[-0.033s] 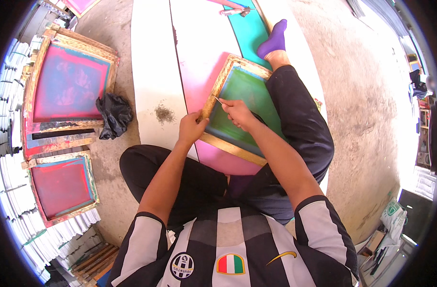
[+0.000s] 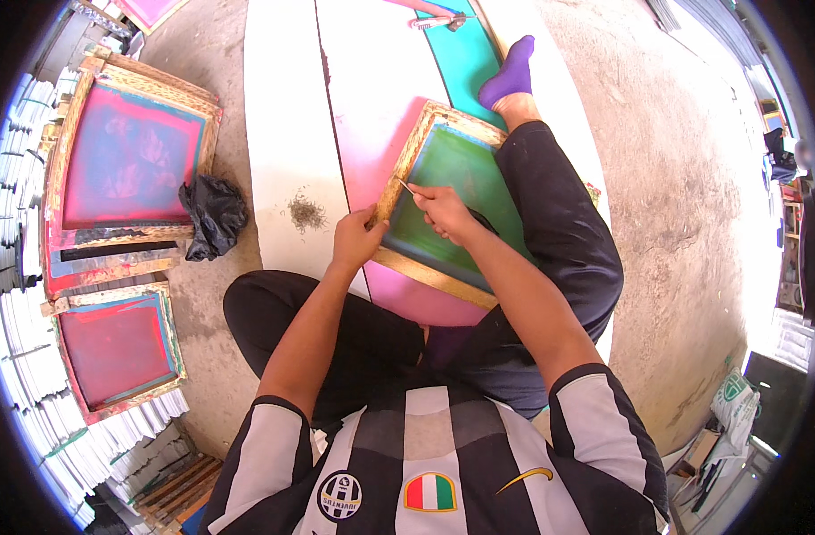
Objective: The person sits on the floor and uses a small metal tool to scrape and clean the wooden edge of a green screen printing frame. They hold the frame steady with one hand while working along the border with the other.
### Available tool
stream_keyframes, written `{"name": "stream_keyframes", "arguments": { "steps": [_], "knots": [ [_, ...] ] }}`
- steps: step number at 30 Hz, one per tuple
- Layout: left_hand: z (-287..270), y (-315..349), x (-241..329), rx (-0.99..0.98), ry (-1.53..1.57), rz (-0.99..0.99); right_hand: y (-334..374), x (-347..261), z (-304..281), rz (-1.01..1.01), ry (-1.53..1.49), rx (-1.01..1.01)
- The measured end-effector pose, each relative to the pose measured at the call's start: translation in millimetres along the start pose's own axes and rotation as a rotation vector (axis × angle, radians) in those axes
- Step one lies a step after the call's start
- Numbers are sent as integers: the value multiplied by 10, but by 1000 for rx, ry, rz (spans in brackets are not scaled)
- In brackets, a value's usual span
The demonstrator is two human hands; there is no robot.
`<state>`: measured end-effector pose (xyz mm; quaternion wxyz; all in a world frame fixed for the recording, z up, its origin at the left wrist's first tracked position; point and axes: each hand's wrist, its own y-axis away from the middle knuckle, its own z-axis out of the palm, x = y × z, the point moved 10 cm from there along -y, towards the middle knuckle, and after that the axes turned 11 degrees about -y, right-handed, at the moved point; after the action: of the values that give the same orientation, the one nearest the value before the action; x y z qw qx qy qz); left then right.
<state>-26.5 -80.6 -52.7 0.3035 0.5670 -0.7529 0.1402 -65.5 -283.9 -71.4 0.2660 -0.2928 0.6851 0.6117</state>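
Note:
A silk-screen frame (image 2: 461,276) with a wooden border and green mesh lies tilted across the board in front of me, against my bent right leg. My left hand (image 2: 360,239) is closed on its left rail near the lower corner. In my right hand (image 2: 445,214) is a thin pointed tool (image 2: 408,186), its tip touching the same rail farther up. The fingers are wrapped round it and hide the handle, so its exact kind does not show. To the left, a small scatter of thin dark bits (image 2: 307,213) lies on the white board (image 2: 282,134).
Two more screen frames, a large one (image 2: 69,169) and a smaller one (image 2: 177,343), lean against paper stacks (image 2: 33,357) at left. A black plastic bag (image 2: 215,217) hangs by the larger frame. A red-handled tool (image 2: 431,21) lies at the board's far end.

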Motion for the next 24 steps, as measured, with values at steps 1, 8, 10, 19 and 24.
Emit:
{"name": "stream_keyframes", "arguments": {
  "steps": [1, 8, 10, 19, 24],
  "knots": [
    [0, 11, -30, 1, 5, -7, 0, 16, 13, 0, -14, -2],
    [44, -26, 22, -69, 12, -41, -254, 28, -145, -457, 93, 121],
    [-2, 23, -74, -73, 20, -74, -77, 132, 115, 169, -386, -136],
    [32, -74, -13, 28, 84, -61, 185, -583, -260, -570, 484, 261],
    [-33, -128, 236, 51, -36, 29, 244, -753, -166, -308, 686, 191]
  ]
}}
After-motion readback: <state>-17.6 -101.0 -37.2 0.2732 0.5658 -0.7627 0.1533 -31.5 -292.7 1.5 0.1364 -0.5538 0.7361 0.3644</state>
